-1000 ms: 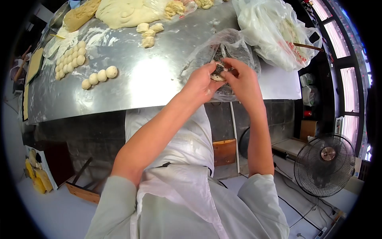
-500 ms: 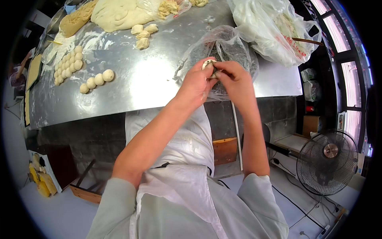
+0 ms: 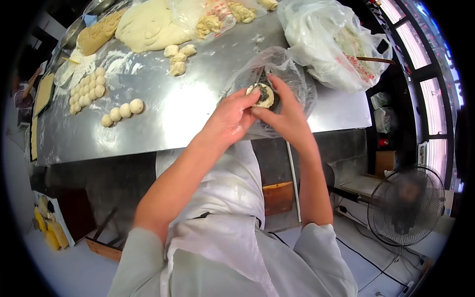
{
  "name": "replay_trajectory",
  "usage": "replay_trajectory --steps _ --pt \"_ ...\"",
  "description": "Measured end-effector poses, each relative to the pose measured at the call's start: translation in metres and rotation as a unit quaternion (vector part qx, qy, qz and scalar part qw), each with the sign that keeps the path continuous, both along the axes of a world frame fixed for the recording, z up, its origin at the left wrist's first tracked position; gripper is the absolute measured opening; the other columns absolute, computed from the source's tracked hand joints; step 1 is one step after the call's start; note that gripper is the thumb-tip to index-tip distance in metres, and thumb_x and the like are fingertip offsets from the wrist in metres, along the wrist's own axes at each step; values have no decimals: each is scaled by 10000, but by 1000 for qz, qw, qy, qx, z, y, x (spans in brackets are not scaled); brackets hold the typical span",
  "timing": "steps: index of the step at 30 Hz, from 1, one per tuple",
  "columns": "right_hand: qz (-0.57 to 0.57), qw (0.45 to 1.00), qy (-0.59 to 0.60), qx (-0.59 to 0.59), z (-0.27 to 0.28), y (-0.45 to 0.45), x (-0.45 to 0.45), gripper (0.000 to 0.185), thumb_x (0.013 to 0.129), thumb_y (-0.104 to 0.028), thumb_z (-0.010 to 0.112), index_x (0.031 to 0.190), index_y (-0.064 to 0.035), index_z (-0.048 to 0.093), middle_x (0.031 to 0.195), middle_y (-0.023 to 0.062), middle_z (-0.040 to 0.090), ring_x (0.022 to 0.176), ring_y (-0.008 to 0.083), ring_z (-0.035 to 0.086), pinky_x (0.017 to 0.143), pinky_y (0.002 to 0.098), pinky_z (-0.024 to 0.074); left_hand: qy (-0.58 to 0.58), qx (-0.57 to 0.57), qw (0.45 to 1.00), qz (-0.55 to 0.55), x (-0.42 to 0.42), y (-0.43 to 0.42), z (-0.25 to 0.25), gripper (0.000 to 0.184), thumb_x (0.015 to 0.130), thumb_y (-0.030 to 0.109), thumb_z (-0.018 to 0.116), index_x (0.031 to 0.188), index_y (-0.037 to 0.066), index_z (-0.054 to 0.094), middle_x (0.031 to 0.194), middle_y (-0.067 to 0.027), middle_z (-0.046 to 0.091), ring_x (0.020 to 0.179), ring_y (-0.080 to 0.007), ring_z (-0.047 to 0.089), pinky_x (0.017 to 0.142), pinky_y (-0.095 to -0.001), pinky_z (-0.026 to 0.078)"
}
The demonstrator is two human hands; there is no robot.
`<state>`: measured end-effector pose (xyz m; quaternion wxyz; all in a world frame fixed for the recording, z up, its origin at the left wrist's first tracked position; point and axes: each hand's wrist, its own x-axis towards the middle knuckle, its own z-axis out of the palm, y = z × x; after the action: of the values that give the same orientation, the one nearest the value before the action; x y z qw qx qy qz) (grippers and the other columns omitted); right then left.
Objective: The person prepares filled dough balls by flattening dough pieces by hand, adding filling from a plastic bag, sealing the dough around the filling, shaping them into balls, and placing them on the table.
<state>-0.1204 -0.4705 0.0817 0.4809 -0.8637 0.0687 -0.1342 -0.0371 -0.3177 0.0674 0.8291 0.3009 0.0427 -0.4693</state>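
A round dough wrapper point(image 3: 268, 103) with dark, chopped filling in its middle rests in my left hand point(image 3: 229, 117), whose thumb lies on the filling's edge. My right hand point(image 3: 291, 118) is beside it on the right, thumb and fingers spread apart. Its thumb is close to the wrapper's lower edge; whether it touches I cannot tell. Behind and beneath both hands is a clear plastic bag point(image 3: 308, 94) with dark filling inside, partly hidden by the hands.
A short row of dough balls point(image 3: 125, 110) and a larger group point(image 3: 88, 91) lie left on the metal table point(image 3: 168, 114). Dough lumps point(image 3: 177, 69), a big dough slab point(image 3: 148, 24) and a white plastic bag point(image 3: 316, 29) are farther back. A fan point(image 3: 405, 205) stands right.
My right hand's fingers have come off the wrapper and spread apart. The wrapper now faces up with its filling showing, and both hands appear slightly lower in view.
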Motion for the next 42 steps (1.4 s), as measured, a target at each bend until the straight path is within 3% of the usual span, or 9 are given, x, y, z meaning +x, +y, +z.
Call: replay_trajectory --steps 5,8,14,20,26,30,35,38,42 --pt "36 999 21 31 -3 4 10 575 862 -163 803 1355 -29 539 1212 192 685 1146 311 668 974 395 508 -47 86 994 -42 0 -2 11 257 1042 178 649 1236 12 616 1117 -58 694 994 -140 667 900 -295 541" --pt "31 999 23 3 -1 8 14 528 843 -131 779 1302 -6 549 1192 232 678 1097 403 669 931 420 532 -81 146 984 -53 4 -3 19 218 1039 151 634 1207 12 636 1093 -52 688 966 -132 664 879 -305 552" --pt "28 999 5 -19 2 9 21 467 859 -147 759 1254 -16 545 1164 219 695 1073 358 694 923 411 540 -169 240 948 -124 19 -13 26 187 1051 143 559 1171 11 613 1073 -72 665 959 -168 669 919 -352 568" --pt "49 985 1 163 5 4 18 591 880 -129 775 1389 2 502 1319 161 663 1159 226 659 991 368 519 35 22 993 -113 24 3 36 324 1076 131 496 1331 -67 528 1218 -160 642 1061 -276 686 1017 -442 561" --pt "54 995 -28 85 4 3 15 831 848 -146 851 1531 13 405 1433 221 581 1245 267 625 1075 365 481 53 5 997 -48 15 2 22 376 1110 178 437 1385 -74 488 1279 -182 640 1165 -308 668 1036 -441 547" --pt "47 998 31 17 4 9 14 602 863 -198 834 1361 -7 557 1245 218 662 1118 349 669 948 383 528 -60 105 990 -76 5 -1 28 372 1103 280 511 1331 -11 550 1258 -136 660 1137 -237 670 980 -391 549" --pt "46 996 11 -80 10 15 18 466 823 -117 740 1264 -64 599 1106 228 705 1036 450 675 866 440 544 -218 232 937 -146 15 0 7 231 1068 330 610 1112 116 685 923 24 699 781 -75 633 716 -284 538" --pt "48 991 -37 -118 5 18 22 536 750 -76 804 1253 -71 620 1108 199 708 1025 422 679 868 455 552 -280 222 931 -72 12 -6 -9 169 1028 238 638 1050 83 703 874 8 701 735 -92 627 642 -275 488" --pt "70 992 -64 -86 9 32 19 523 838 -108 775 1317 -40 574 1183 160 722 1041 358 708 916 421 557 -184 169 954 -167 21 28 39 299 1025 207 596 1278 49 599 1006 -53 687 883 -170 690 827 -330 543"
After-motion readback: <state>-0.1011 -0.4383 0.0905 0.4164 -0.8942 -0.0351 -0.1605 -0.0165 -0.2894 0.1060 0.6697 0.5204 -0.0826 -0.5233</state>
